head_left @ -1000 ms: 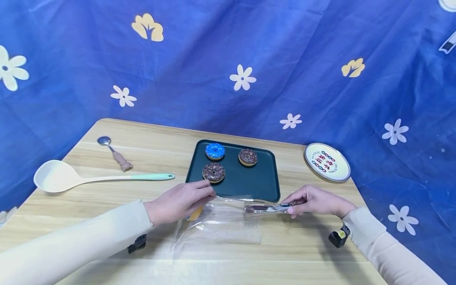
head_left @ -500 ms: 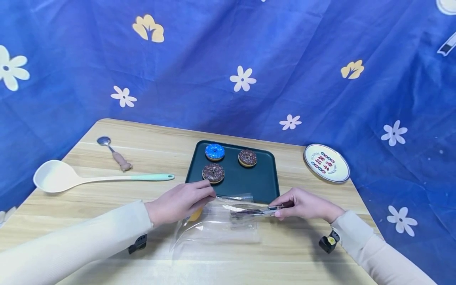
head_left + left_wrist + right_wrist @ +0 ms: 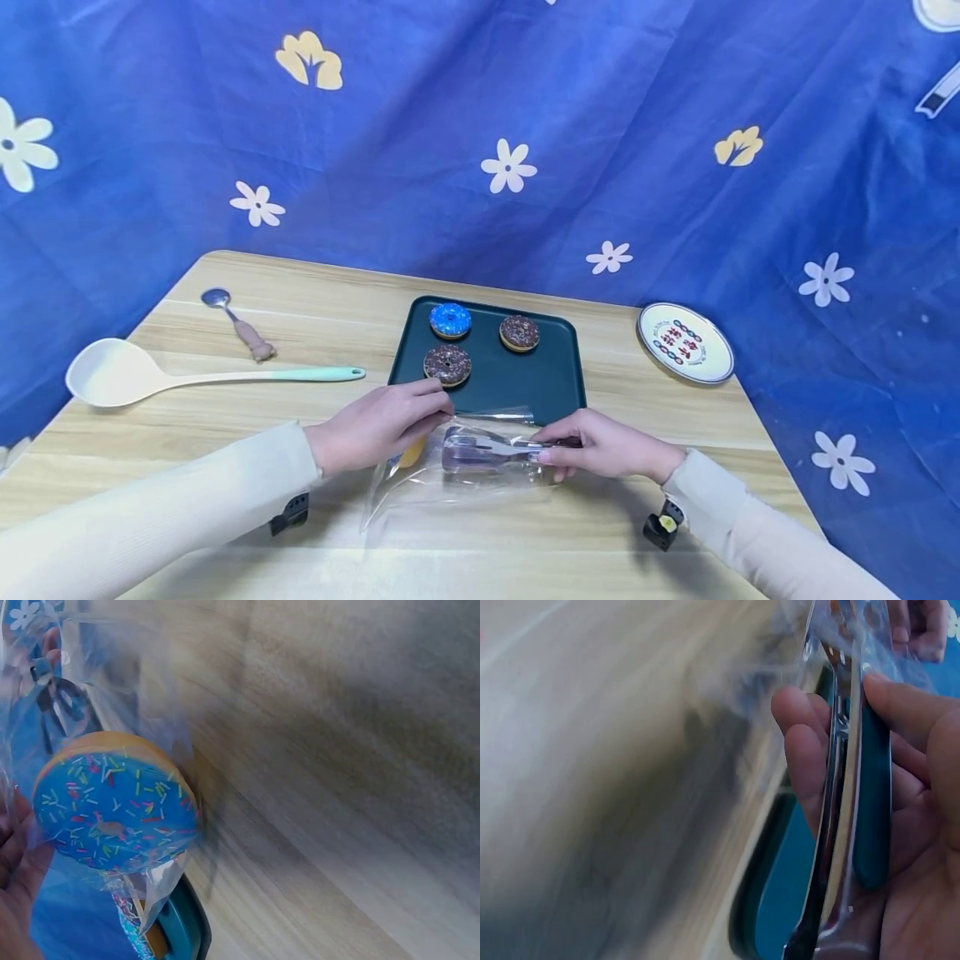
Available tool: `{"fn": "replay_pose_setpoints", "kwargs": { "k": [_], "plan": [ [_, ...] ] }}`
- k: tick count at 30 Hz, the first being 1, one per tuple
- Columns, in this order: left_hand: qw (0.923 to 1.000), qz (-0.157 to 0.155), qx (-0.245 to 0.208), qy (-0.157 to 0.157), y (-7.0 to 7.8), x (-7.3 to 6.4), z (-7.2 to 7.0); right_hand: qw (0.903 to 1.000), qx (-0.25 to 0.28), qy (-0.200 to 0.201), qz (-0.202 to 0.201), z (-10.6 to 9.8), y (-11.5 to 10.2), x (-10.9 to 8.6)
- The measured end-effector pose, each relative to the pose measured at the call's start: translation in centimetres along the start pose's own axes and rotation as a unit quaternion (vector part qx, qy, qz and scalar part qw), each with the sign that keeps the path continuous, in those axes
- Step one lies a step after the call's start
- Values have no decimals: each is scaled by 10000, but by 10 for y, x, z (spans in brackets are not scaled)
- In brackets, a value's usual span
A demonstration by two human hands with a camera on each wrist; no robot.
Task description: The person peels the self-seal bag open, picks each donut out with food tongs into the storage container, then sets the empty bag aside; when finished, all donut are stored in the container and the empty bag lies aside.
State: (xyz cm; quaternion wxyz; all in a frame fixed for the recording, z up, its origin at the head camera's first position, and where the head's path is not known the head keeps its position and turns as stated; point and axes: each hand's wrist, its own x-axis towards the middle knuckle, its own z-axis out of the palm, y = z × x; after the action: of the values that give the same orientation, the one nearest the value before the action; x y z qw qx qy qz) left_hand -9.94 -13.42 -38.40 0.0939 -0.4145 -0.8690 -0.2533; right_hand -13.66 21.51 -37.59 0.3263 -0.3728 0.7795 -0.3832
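My left hand [image 3: 386, 421] grips a clear plastic bag [image 3: 487, 483] by its left part, over the table in front of the tray. Inside the bag is a blue-iced doughnut with sprinkles [image 3: 112, 806], seen large in the left wrist view; only its yellow-orange side shows in the head view. With my right hand [image 3: 600, 446] I hold metal tongs [image 3: 480, 450] between thumb and fingers. The tongs' head lies within the bag's outline, seen through the film, to the right of the doughnut and apart from it.
A dark green tray [image 3: 525, 379] holds a blue doughnut [image 3: 450, 320] and two chocolate doughnuts [image 3: 519, 333]. To the left lie a white ladle [image 3: 112, 373] with a mint handle and a small spoon [image 3: 246, 333]. A patterned plate [image 3: 686, 342] sits at the table's right edge.
My right hand has moved left, carrying the tongs' head from the bag's right side farther across it. The left hand and the bag have stayed nearly still.
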Motion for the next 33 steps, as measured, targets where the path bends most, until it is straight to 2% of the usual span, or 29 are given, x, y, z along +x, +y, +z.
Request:
{"fn": "replay_pose_setpoints", "kwargs": {
  "k": [7,14,24,29,33],
  "plan": [
    [10000,51,-21,-7,1,1,-2,9997,-97,-208,118,8,-4,10],
    [9998,179,-27,65,1,3,-4,9993,75,-322,149,11,-6,12],
    [9999,138,1,49,1,1,-2,9989,186,-406,169,15,-4,15],
    [9999,119,52,38,2,0,-3,9992,144,-362,38,16,0,16],
    [9999,112,41,37,2,0,-4,9994,116,-308,90,15,1,16]
  ]
}}
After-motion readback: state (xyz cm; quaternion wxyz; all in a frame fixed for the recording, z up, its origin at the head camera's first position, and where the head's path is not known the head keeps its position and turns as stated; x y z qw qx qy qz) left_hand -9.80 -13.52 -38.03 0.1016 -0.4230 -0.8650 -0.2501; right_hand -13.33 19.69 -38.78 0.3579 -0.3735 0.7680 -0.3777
